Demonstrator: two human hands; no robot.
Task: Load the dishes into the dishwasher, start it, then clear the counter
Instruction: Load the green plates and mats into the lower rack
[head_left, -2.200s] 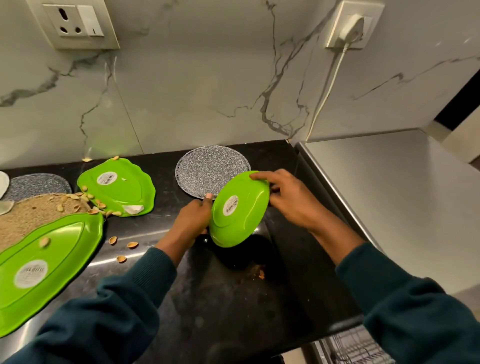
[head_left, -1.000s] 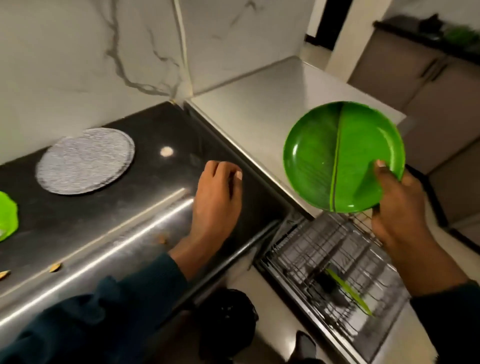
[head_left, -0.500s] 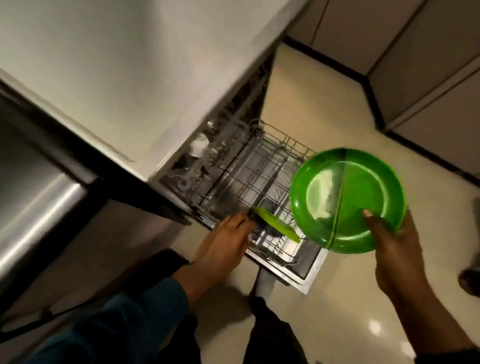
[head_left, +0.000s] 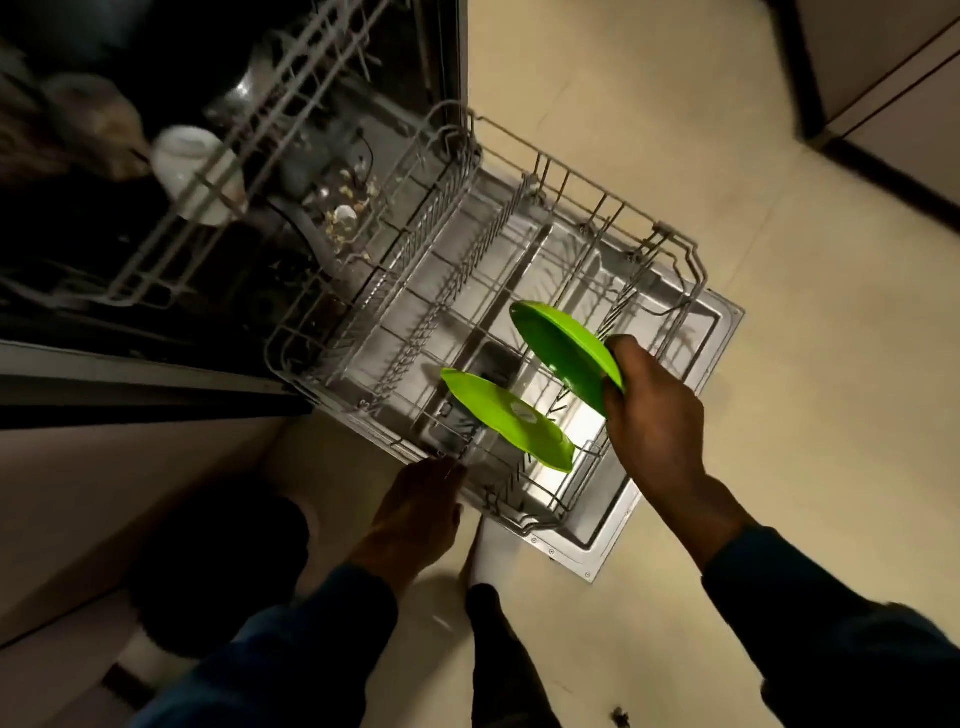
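The dishwasher's lower wire rack is pulled out over the open door. A green leaf-shaped plate with a white sticker stands on edge in the rack near its front. My right hand grips a round green plate by its rim and holds it tilted on edge above the rack, just behind the first plate. My left hand rests with its fingers on the rack's front corner; I cannot see whether they curl round the wire.
The upper rack sits inside the dark dishwasher with a white cup in it. Food scraps lie on the tub floor. Beige floor lies to the right, with cabinet fronts beyond. My legs stand below the rack.
My right hand has carried the round green plate from the counter down to the rack and turned it on edge. My left hand has moved off the counter onto the rack's front corner.
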